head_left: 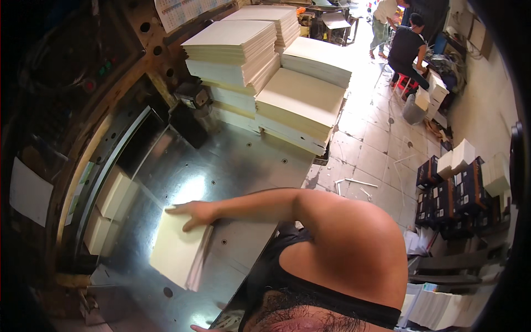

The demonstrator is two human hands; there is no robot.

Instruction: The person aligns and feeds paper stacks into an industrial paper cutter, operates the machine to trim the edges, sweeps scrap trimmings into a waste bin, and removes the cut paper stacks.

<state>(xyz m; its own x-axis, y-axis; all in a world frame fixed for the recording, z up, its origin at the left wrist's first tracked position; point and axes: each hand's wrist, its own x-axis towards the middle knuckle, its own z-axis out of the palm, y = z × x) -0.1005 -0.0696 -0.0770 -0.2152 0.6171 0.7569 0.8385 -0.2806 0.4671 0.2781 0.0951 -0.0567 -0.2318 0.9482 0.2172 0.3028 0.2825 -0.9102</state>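
Note:
A small stack of cream paper sheets [177, 254] lies on the shiny metal bed [249, 160] of a cutting machine. My right hand [193, 213] reaches across from the right and lies flat on the stack's far corner, fingers spread. Only the fingertips of my left hand [203, 328] show at the bottom edge, near the bed's front rim. Two more cream blocks [113, 191] sit under the machine's clamp bar at the left.
Tall piles of cream sheets [301, 105] stand at the back of the bed. Tiled floor [370, 149] lies to the right, with dark boxes [451, 191] and white paper piles. Two people [406, 50] work far back right.

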